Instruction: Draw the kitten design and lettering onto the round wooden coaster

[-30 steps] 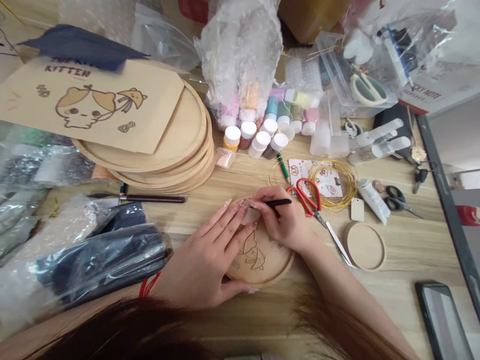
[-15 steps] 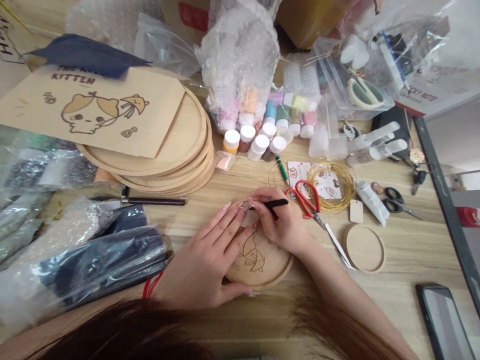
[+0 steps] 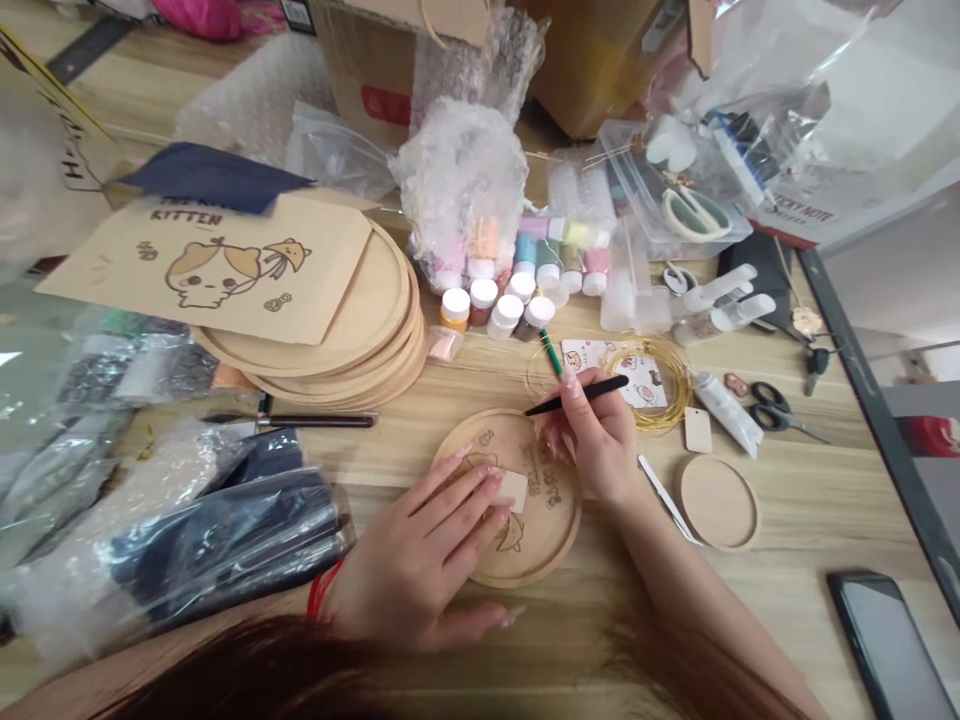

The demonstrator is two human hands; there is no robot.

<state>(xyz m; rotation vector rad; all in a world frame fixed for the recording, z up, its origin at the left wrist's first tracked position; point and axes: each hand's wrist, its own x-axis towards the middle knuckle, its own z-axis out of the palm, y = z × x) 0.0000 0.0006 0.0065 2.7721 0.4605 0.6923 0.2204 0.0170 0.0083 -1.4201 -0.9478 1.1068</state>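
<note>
Left hand (image 3: 416, 550): fingers extended over small beige card (image 3: 514, 491), round wooden tray (image 3: 553, 535). Right hand (image 3: 606, 445): fingers pinching slim black tool (image 3: 550, 404).

Wood-grain table (image 3: 795, 500), round tray (image 3: 544, 545), phone (image 3: 889, 640), dark scissors (image 3: 787, 417)

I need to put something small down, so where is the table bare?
Bare table shows between the small tray and the phone, and a tighter patch between the stacked trays and the larger round tray under the left hand. It is crowded beyond the right hand, around the wire coil and paint jars, and at left among plastic-wrapped packets.
</note>
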